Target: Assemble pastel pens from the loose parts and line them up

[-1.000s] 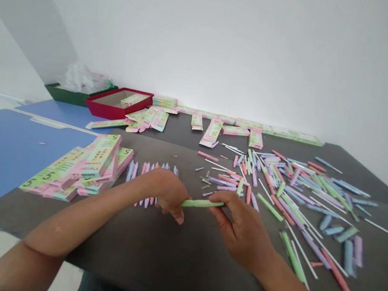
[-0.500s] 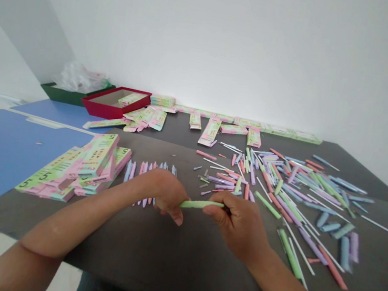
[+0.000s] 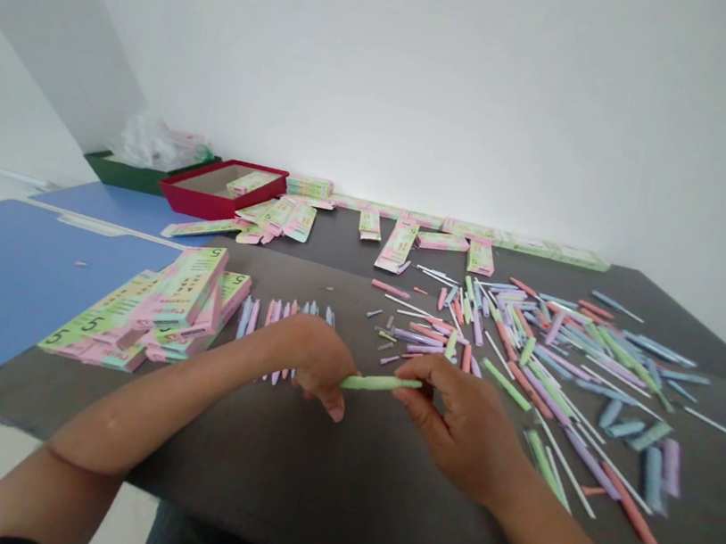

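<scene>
My left hand (image 3: pixel 324 373) grips the left end of the green pen barrel (image 3: pixel 378 384); my right hand (image 3: pixel 452 406) pinches its right end between thumb and fingers. The barrel lies roughly level between both hands, above the dark table (image 3: pixel 307 480). A row of pastel pens (image 3: pixel 290 309) lies beyond my left hand and forearm, partly hidden by them; loose pen parts (image 3: pixel 544 397) are spread beyond and to the right of my right hand

Pretty open bit of dark surface (image 3: pixel 321 473) right in front, easy to slide through. Left side's blocked by stacked cartons (image 3: pixel 176 300), though, and the right's a mess of scattered pen parts (image 3: pixel 552 371).
</scene>
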Tool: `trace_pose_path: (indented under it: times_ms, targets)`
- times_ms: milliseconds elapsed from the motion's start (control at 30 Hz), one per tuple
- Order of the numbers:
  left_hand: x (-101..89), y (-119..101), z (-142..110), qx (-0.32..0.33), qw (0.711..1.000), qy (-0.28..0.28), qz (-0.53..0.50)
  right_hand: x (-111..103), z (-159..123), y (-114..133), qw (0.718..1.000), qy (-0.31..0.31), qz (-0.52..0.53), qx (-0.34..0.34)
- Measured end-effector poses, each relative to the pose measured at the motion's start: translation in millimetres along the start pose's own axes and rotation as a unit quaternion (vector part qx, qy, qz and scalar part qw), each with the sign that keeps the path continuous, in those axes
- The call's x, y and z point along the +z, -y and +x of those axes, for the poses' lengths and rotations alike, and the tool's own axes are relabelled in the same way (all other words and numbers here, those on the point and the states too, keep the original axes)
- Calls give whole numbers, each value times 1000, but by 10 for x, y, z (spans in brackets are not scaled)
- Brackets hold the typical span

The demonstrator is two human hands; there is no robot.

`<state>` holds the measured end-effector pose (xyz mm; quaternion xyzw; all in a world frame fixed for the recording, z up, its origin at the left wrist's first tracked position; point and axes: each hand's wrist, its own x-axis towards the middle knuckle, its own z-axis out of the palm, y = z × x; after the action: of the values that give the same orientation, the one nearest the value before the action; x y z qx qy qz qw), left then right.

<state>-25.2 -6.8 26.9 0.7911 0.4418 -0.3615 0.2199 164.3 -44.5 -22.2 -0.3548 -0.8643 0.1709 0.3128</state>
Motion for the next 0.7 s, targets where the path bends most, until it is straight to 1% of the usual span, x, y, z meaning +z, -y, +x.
trace_pose_path:
  times_ms: [100, 200, 400, 467, 600, 700]
  targets:
    - [11, 3, -3, 8, 1000, -6, -16, 32, 6, -2, 1000, 2, -27, 13]
    - [17, 5, -6, 6, 1000, -13, -14, 64, 9, -4, 998, -8, -50, 29]
    - [-6, -24, -29, 3, 1000, -2, 5, 101, 22, -4, 997, -29, -62, 45]
    - [-22, -26, -43, 5, 1000, -3, 0, 89, 20, -11, 998, -23, -44, 44]
    - [-43, -7, -55, 16, 1000, 5, -6, 4, -2, -12, 999, -2, 28, 23]
    - [-35, -2, -38, 18, 1000, 13, 3, -64, -11, 12, 1000, 17, 17, 9]
